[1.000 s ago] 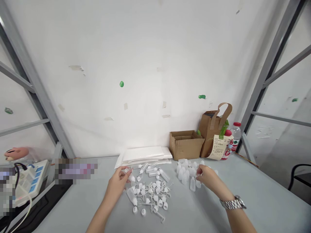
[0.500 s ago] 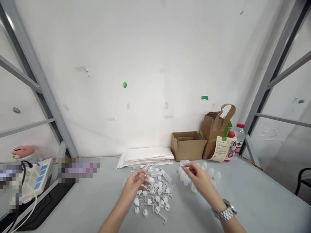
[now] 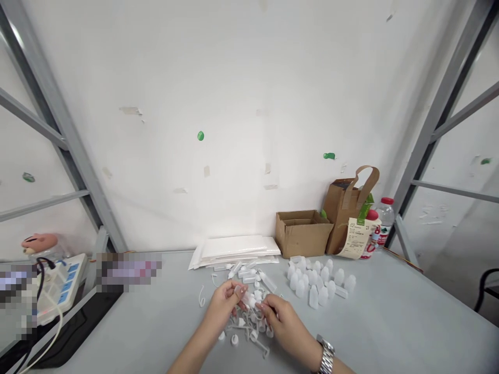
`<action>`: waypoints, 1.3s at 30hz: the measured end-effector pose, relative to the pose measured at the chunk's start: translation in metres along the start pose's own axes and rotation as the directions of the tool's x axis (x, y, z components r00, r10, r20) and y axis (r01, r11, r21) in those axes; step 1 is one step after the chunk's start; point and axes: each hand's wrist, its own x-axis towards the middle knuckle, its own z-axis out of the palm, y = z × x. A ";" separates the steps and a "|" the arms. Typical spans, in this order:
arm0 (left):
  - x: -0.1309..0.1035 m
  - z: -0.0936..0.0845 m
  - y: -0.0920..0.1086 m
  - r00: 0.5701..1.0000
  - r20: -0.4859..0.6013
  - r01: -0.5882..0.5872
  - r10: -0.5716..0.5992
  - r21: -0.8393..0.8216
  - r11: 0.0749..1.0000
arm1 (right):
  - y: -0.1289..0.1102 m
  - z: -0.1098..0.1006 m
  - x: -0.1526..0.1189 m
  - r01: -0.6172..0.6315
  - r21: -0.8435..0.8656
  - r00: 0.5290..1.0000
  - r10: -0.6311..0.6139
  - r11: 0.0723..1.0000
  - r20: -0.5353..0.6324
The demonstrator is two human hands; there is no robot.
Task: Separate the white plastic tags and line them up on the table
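Right hand (image 3: 286,322), watch (image 3: 326,356) at wrist: thumb and forefinger close together by the nozzle end of a small translucent bottle (image 3: 247,298); cannot tell whether they pinch anything. Left hand (image 3: 226,300) pinches the bottle body, above a pile of white caps (image 3: 254,335). Farther right: a cluster of translucent bottles (image 3: 313,297). Beyond, near the wall: stacked white packets (image 3: 234,248), open cardboard box (image 3: 306,241), brown paper bag (image 3: 334,208).
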 end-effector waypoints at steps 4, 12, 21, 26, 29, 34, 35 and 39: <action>-0.001 0.002 0.003 0.999 -0.038 0.025 -0.026 -0.024 0.999 | 0.002 0.003 -0.002 0.087 -0.089 0.995 -0.091 0.992 -0.050; -0.005 0.000 0.010 0.975 -0.222 -0.028 0.003 -0.109 0.994 | 0.008 0.007 -0.003 0.122 -0.128 0.976 -0.143 0.984 -0.165; -0.005 -0.002 0.011 0.980 -0.141 -0.155 0.138 -0.113 0.982 | 0.006 -0.003 0.002 0.046 0.088 0.972 -0.024 0.995 -0.233; -0.009 0.006 0.008 0.974 0.040 -0.220 0.221 -0.031 0.975 | 0.007 -0.002 0.005 0.035 0.202 0.985 0.000 0.979 -0.170; -0.012 0.008 0.007 0.969 0.028 -0.245 0.244 0.096 0.965 | 0.011 0.005 0.006 -0.054 0.269 0.994 0.078 0.962 -0.079; -0.016 0.009 0.005 0.946 -0.008 -0.300 0.325 0.360 0.883 | 0.014 0.009 0.009 -0.189 0.391 0.980 0.199 0.901 0.016; -0.017 0.009 0.004 0.943 0.005 -0.308 0.332 0.390 0.868 | 0.014 0.009 0.009 -0.192 0.391 0.979 0.203 0.900 0.013; -0.018 0.010 -0.001 0.941 0.056 -0.315 0.333 0.497 0.808 | 0.014 0.006 0.011 -0.195 0.381 0.975 0.219 0.904 -0.021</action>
